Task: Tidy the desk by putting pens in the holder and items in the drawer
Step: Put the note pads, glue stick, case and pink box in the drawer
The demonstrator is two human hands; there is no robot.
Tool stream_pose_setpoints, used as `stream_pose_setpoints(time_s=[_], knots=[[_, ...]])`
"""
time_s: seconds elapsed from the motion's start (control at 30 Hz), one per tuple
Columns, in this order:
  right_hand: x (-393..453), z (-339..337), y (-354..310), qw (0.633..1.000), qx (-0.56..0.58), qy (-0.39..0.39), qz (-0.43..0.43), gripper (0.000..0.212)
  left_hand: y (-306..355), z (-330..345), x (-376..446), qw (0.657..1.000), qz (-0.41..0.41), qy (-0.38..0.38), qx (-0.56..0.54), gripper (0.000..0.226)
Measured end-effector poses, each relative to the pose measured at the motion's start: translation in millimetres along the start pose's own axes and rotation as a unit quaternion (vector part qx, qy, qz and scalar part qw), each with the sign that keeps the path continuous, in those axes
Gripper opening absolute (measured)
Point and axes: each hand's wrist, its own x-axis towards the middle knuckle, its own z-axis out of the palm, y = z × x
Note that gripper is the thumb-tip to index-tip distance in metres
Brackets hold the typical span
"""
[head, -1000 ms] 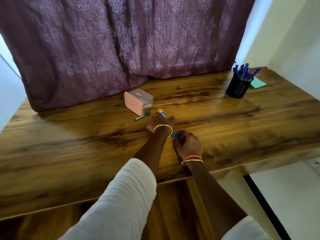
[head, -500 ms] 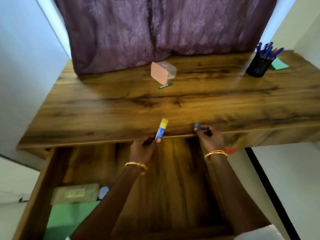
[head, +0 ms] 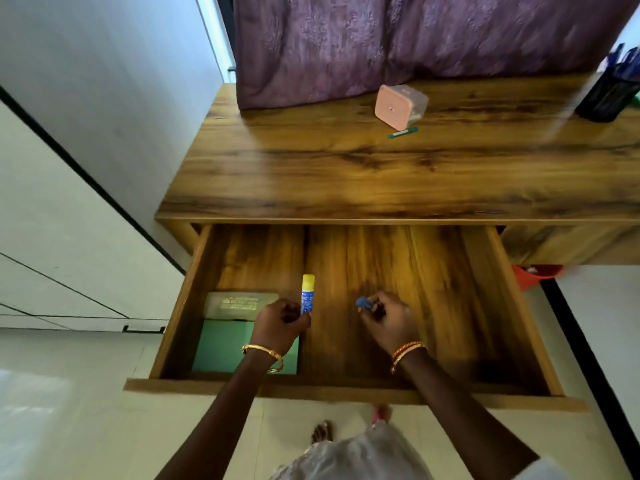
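Both hands hang over the open drawer (head: 346, 393), each carrying one item. The left hand (head: 277, 322) curls its fingers around the lower end of a glue stick (head: 308, 294), yellow cap pointing away toward the desk, just right of the grey pouch (head: 239, 302) and the green notebook (head: 221, 344) that lie in the drawer's left compartment. The right hand (head: 388, 322) pinches a small blue object (head: 363, 303), perhaps an eraser or a sharpener; it is too small to name surely. It hangs above the bare wooden floor of the wider right compartment. To do this step well, each hand should likely come low before letting go, so the glue stick is laid on its side and cannot roll or bounce, and the blue piece lands flat near it. Setting the stick along the divider would probably hold it steady. On the desk (head: 346, 174) a pink box (head: 398, 105) and a green strip-like item (head: 402, 132) lie just beside each other, with the pen holder (head: 604, 97) at the far right.
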Motion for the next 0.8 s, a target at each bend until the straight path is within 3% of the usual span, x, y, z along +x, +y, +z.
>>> stream_pose_setpoints(time_s=[0.17, 0.43, 0.67, 0.8], knots=[[-7.4, 2.8, 4.5, 0.997, -0.036, -0.046, 0.045, 0.025, -14.9, 0.6, -16.6, 0.992, -0.046, -0.035, 0.116, 0.026], [-22.1, 8.2, 5.5, 0.993, -0.069, -0.077, 0.059, 0.022, -27.7, 6.4, -27.2, 0.981, -0.067, -0.055, 0.173, 0.027], [-26.1, 10.1, 2.6, 0.992, -0.085, -0.085, 0.043, 0.027, -27.4, -9.6, -22.4, 0.977, 0.016, 0.0, 0.215, 0.026], [-23.8, 11.5, -1.1, 0.995, -0.063, -0.067, 0.039, 0.028, -15.7, -54.8, 14.1, 0.924, 0.095, 0.078, 0.363, 0.025]])
